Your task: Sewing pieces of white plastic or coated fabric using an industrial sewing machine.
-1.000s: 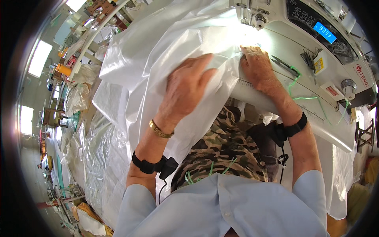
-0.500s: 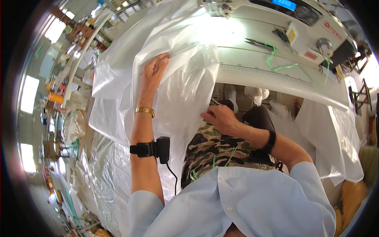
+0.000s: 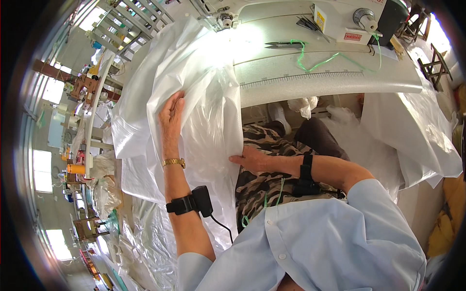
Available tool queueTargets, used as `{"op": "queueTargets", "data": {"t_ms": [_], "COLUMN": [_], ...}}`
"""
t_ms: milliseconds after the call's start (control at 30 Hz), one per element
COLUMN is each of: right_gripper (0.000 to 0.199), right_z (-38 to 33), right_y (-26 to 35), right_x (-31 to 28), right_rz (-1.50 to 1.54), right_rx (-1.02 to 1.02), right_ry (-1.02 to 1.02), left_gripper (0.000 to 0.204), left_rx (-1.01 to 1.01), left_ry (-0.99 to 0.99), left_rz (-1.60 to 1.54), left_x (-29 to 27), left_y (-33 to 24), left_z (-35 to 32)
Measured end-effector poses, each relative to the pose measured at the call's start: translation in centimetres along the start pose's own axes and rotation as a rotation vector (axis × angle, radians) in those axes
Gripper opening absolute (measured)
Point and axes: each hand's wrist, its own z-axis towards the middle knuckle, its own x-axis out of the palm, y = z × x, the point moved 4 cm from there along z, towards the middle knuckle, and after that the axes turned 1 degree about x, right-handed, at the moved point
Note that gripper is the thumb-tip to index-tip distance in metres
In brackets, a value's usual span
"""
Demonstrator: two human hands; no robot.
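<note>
A large translucent white plastic sheet [image 3: 208, 121] drapes from the lit needle area of a sewing machine [image 3: 335, 12] down over the table edge and my lap. My left hand [image 3: 171, 114] lies on the sheet's left part, its fingers bent around a fold. Lower down and to the right, my right hand [image 3: 252, 159] rests above the camouflage cloth on my lap. Its thumb and fingers are closed at the sheet's right edge; the fingertips are partly hidden.
Black thread snips [image 3: 284, 45] and a green strand [image 3: 323, 63] lie on the machine bed, behind its printed ruler [image 3: 301, 77]. More plastic sheeting [image 3: 412, 136] hangs at the right. Further plastic [image 3: 145, 237] heaps up at the lower left. A barred rack [image 3: 131, 26] stands far left.
My right hand has moved left and down to the sheet's edge, its fingers closing there. My left hand still holds the fold. The whole view has shifted, with the machine now further left and higher.
</note>
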Motion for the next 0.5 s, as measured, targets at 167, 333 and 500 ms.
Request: {"op": "queueTargets", "data": {"t_ms": [167, 333, 500], "right_gripper": [0.035, 0.023, 0.032], "right_z": [-4.8, -15.2, -15.9], "right_y": [9.9, 10.1, -1.9], "right_x": [-5.0, -13.7, -18.1], "right_rz": [0.442, 0.462, -0.026], "right_rx": [-0.274, -0.395, 0.433], "right_ry": [-0.001, 0.215, -0.298], "left_gripper": [0.039, 0.047, 0.053], "left_rx": [0.023, -0.019, -0.039], "left_ry": [0.001, 0.063, 0.099], "left_rz": [0.025, 0.028, 0.036], "left_x": [-0.2, -1.1, -0.9], "left_y": [0.1, -0.7, -1.6], "left_z": [0.3, -0.1, -0.3]}}
